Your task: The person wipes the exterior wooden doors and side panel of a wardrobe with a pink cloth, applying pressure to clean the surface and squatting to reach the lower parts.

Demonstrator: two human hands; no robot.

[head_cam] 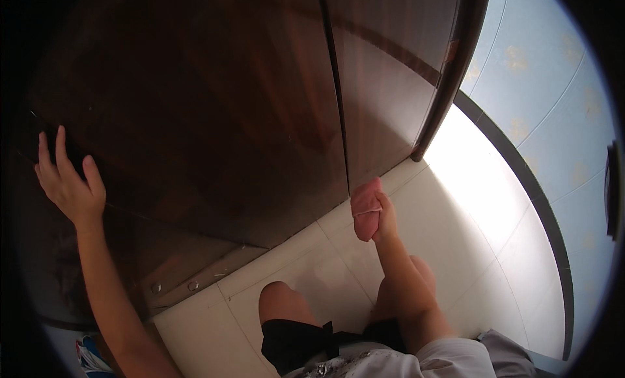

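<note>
My right hand [385, 217] holds a folded pink cloth [366, 209], low in front of a dark, glossy wooden cabinet [219, 119]. The cloth is near the bottom end of the dark seam between two cabinet panels; whether it touches the wood I cannot tell. At the far left, my left hand [71, 183] is spread with its fingers apart against the dark wood surface, holding nothing.
Pale floor tiles [342, 266] run along the cabinet's base, brightly lit at the right. Beyond a dark skirting [542, 207] rises a light blue patterned wall [552, 109]. A blue, white and red item [93, 358] lies at the lower left. Grey fabric [505, 353] shows at the lower right.
</note>
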